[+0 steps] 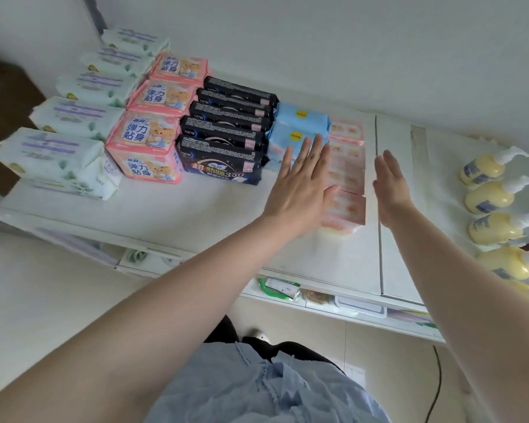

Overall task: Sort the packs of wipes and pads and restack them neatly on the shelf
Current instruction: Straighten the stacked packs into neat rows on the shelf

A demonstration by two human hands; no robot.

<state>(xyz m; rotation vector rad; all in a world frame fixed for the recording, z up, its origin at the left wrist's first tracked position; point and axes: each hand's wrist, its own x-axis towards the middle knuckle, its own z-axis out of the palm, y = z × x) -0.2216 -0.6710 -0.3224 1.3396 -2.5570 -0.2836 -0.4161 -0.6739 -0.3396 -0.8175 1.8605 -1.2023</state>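
Now both palms flat, fingers straight: left hand [303, 181] and right hand [391, 184] flank pale pink packs [347, 175] on shelf [196, 209]

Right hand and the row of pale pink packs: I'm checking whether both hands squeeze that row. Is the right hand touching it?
Apart. The head view shows bare white shelf between the right hand and the pale pink packs.

Packs sit on the white shelf [196, 215] in rows running from front edge to back: white-green wipes [55, 160] at the left end, then pink bear packs [147, 148], black packs [223, 148], blue packs [293, 132], pale pink packs [348, 166]
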